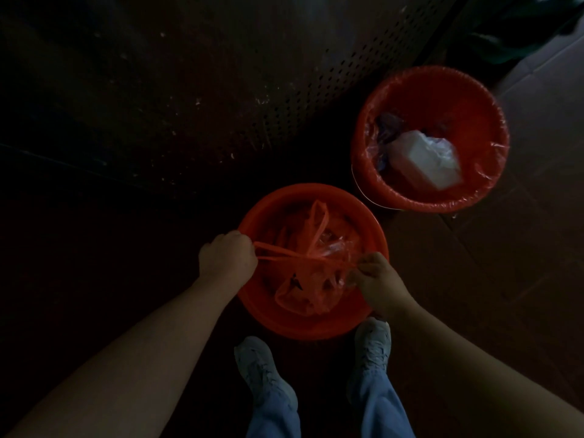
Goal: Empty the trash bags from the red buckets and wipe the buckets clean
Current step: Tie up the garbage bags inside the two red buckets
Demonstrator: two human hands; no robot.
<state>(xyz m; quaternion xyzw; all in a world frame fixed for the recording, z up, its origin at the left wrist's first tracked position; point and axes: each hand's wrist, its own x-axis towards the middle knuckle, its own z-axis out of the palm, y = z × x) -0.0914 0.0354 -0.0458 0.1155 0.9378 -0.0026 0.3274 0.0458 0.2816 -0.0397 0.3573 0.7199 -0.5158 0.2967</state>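
Two red buckets stand on a dim floor. The near bucket (357,216) sits just in front of my feet with a red plastic trash bag (311,263) gathered inside it. My left hand (226,256) is closed on the bag's handle strips at the bucket's left rim. My right hand (374,275) is closed on the bag's other handle at the right rim, so the strips stretch taut between both hands. The far bucket (410,90) stands up and to the right, lined with a clear-red bag folded over its rim, holding white crumpled trash (425,159).
A dark perforated panel (284,99) runs diagonally behind the buckets. Brown floor tiles (521,248) lie to the right. My two pale shoes (373,343) stand right below the near bucket. Something dark green (518,36) lies at the top right corner.
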